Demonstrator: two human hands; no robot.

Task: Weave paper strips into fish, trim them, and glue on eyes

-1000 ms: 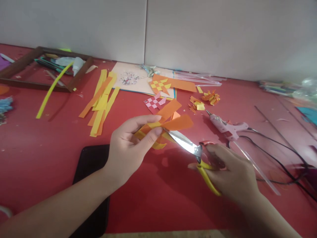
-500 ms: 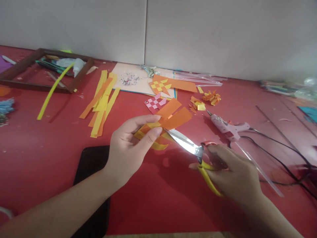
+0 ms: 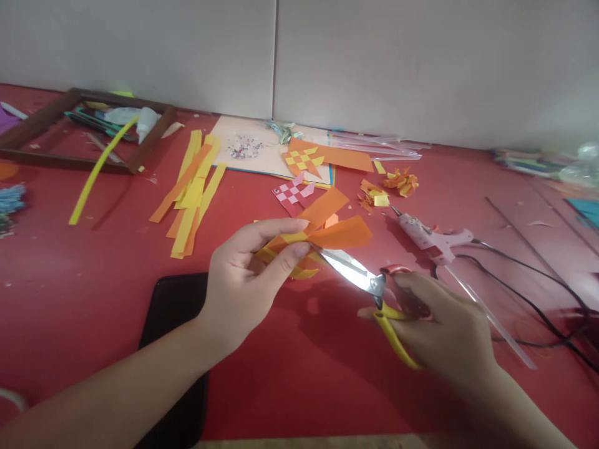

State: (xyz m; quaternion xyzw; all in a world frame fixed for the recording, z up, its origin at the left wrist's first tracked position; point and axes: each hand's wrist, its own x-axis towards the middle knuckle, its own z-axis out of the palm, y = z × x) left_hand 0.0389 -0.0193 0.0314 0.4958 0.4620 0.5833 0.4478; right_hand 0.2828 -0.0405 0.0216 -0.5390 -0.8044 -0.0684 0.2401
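Note:
Between the thumb and fingers of my left hand is a woven paper piece of orange and yellow strips, its orange ends fanning out to the right. My right hand grips scissors by their red and yellow handles. The blades reach up to the strips beside my left thumb; their tips are hidden at the paper. Just behind the held piece lies a pink checkered paper fish. Farther back, an orange and yellow woven fish rests on a pale board.
Orange and yellow paper strips lie to the left, near a dark wooden frame. A black phone-like slab sits under my left forearm. To the right are a pink glue gun with its cord and several paper scraps.
The orange strip ends in my left hand have shifted slightly to the right, and the lower one is bent more. Both hands and the scissors stay nearly in place.

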